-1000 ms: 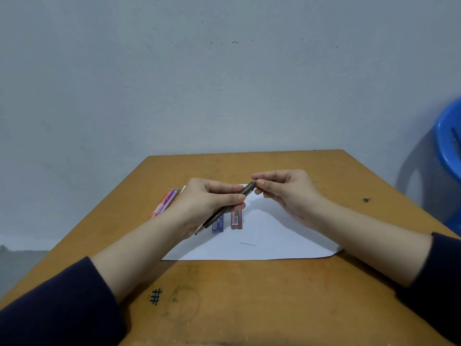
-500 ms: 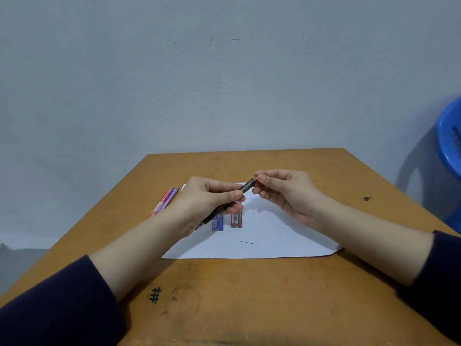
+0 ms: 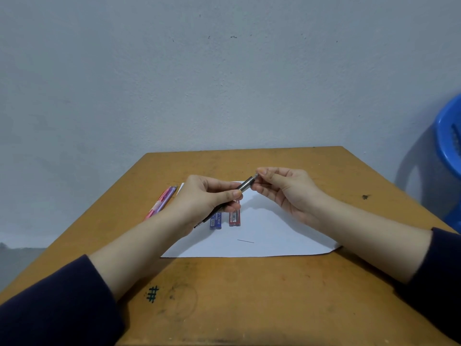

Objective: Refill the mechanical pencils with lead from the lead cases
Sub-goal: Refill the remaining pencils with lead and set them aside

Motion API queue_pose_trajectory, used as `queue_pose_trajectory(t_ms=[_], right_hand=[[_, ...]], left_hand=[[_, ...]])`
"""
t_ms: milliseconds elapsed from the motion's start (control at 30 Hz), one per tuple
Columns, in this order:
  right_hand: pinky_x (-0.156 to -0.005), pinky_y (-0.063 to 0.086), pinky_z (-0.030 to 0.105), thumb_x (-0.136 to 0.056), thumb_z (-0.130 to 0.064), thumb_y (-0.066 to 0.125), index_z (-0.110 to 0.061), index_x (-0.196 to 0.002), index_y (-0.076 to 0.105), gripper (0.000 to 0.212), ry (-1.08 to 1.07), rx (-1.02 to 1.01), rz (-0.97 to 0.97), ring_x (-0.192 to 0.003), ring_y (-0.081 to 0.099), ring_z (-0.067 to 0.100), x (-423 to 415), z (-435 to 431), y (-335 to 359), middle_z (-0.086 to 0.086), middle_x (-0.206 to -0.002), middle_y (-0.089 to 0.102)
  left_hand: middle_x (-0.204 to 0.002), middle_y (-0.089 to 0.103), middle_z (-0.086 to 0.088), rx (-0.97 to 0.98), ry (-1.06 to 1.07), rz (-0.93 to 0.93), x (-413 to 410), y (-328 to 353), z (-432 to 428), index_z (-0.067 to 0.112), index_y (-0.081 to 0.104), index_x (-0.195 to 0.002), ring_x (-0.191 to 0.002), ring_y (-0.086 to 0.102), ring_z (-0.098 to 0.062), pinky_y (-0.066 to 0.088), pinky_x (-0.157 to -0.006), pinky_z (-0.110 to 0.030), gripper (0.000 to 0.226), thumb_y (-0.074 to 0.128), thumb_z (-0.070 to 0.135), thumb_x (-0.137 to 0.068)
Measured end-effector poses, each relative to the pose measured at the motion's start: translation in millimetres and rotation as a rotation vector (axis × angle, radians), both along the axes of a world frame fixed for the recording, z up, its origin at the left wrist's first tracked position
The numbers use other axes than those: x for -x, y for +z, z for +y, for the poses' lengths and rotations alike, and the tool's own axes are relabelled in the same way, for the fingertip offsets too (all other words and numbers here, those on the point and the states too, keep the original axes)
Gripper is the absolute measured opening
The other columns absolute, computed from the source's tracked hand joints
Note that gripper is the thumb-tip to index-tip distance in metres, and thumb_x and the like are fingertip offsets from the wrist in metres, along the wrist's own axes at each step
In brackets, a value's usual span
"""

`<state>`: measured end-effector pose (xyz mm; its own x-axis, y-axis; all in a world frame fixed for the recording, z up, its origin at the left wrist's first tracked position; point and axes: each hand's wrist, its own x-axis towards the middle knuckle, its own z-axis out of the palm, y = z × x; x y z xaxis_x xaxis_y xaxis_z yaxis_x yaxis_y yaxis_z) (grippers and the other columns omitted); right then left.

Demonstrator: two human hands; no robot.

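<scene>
Head view:
Left hand (image 3: 204, 198): gripped the dark pencil (image 3: 245, 183) above the paper's (image 3: 274, 233) far-left area.
Right hand (image 3: 287, 188): pinched the pencil's upper end.
Lead cases (image 3: 216, 221): side by side on the paper.
Open room: the paper's right half.
Change: the pencil's upper end stood slightly higher than before.

A white sheet of paper (image 3: 274, 236) is lying on a worn wooden table (image 3: 249, 295) bearing an inked hash mark (image 3: 152, 293), while a blue plastic chair (image 3: 449, 136) is standing against the grey wall (image 3: 224, 71).
</scene>
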<state>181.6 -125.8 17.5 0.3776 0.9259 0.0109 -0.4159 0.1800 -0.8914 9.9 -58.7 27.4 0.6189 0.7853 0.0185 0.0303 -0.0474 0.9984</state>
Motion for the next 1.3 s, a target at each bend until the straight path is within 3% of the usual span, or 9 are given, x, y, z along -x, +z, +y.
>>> queue_pose_trajectory(t_ms=[200, 400, 500, 600, 767, 933, 1000, 1167, 1300], right_hand=[[-0.064, 0.056, 0.019, -0.085, -0.001, 0.063, 0.002, -0.084, 0.067, 0.005, -0.066, 0.014, -0.146, -0.063, 0.066, 0.017, -6.4, 4.5, -5.2, 0.013, -0.074, 0.067], [-0.06, 0.045, 0.011, -0.084, -0.004, 0.069, -0.013, -0.086, 0.072, 0.009, -0.095, 0.107, -0.92, -0.054, 0.057, -0.002, -10.6, 3.4, -8.5, -0.001, -0.066, 0.066], [-0.058, 0.038, 0.005, -0.084, -0.01, 0.07, -0.014, -0.093, 0.075, 0.011, -0.06, 0.149, -1.185, -0.055, 0.054, -0.009, -8.7, 2.6, -11.0, -0.018, -0.063, 0.06], [-0.062, 0.038, 0.007, -0.084, -0.016, 0.071, -0.019, -0.095, 0.076, 0.013, -0.04, 0.162, -1.341, -0.068, 0.056, -0.009, -6.2, 1.7, -12.3, -0.02, -0.069, 0.061], [-0.08, 0.047, 0.021, -0.083, -0.02, 0.072, -0.021, -0.097, 0.076, 0.015, -0.033, 0.178, -1.443, -0.087, 0.063, 0.007, -3.5, -0.6, -11.2, -0.004, -0.093, 0.074], [-0.065, 0.042, 0.006, -0.081, -0.022, 0.074, -0.018, -0.104, 0.074, 0.024, -0.012, 0.191, -1.442, -0.075, 0.06, 0.001, -4.6, 0.3, -13.0, -0.003, -0.09, 0.073], [-0.067, 0.045, 0.01, -0.081, -0.025, 0.074, -0.015, -0.106, 0.073, 0.027, -0.04, 0.174, -1.362, -0.078, 0.062, -0.002, -5.3, 0.7, -13.0, -0.003, -0.09, 0.074], [-0.057, 0.039, 0.005, -0.084, -0.019, 0.071, -0.021, -0.104, 0.073, 0.02, -0.191, 0.063, -1.008, -0.058, 0.055, -0.013, -9.1, 3.4, -8.4, -0.015, -0.071, 0.065], [-0.063, 0.046, 0.024, -0.083, -0.023, 0.072, -0.033, -0.083, 0.074, 0.011, -0.232, 0.019, -0.9, -0.065, 0.059, -0.002, -10.4, 3.3, -8.1, -0.005, -0.073, 0.071]], left_hand=[[-0.08, 0.074, -0.013, 0.023, 0.04, -0.024, 0.0, 0.5, 2.7, 0.004, 0.072, -0.092, -0.066, 0.071, -0.016, 0.055, -0.06, -0.016, 0.013, 0.068, -0.003, -0.081], [-0.079, 0.073, -0.016, 0.07, 0.084, -0.075, 2.3, 1.6, 5.8, -0.005, 0.069, -0.096, -0.067, 0.071, -0.018, 0.056, -0.062, -0.017, 0.015, 0.068, -0.004, -0.081], [-0.081, 0.073, -0.017, 0.088, 0.093, -0.08, 2.2, 0.5, 6.8, -0.005, 0.069, -0.095, -0.068, 0.072, -0.018, 0.057, -0.063, -0.017, 0.014, 0.068, -0.003, -0.081], [-0.081, 0.072, -0.018, 0.098, 0.084, -0.082, 1.4, -1.4, 7.4, -0.003, 0.069, -0.095, -0.07, 0.072, -0.019, 0.057, -0.064, -0.018, 0.013, 0.067, -0.002, -0.082], [-0.081, 0.072, -0.018, 0.109, 0.069, -0.088, 0.8, -2.9, 8.2, -0.002, 0.066, -0.099, -0.071, 0.072, -0.019, 0.057, -0.064, -0.019, 0.016, 0.066, 0.0, -0.083], [-0.081, 0.072, -0.018, 0.112, 0.06, -0.088, 0.4, -4.0, 9.1, -0.002, 0.065, -0.1, -0.071, 0.072, -0.02, 0.058, -0.065, -0.02, 0.017, 0.066, -0.001, -0.083], [-0.084, 0.072, -0.019, 0.107, 0.047, -0.081, 0.7, -4.2, 9.0, -0.002, 0.066, -0.099, -0.074, 0.072, -0.021, 0.058, -0.067, -0.021, 0.017, 0.066, -0.001, -0.083], [-0.089, 0.072, -0.021, 0.072, -0.004, -0.044, 1.0, -5.1, 8.4, 0.002, 0.07, -0.097, -0.078, 0.072, -0.023, 0.057, -0.066, -0.02, 0.019, 0.07, -0.001, -0.079], [-0.091, 0.073, -0.019, 0.038, -0.034, -0.009, 0.4, -5.7, 7.0, 0.002, 0.071, -0.099, -0.077, 0.072, -0.022, 0.058, -0.068, -0.021, 0.021, 0.07, -0.003, -0.078]])
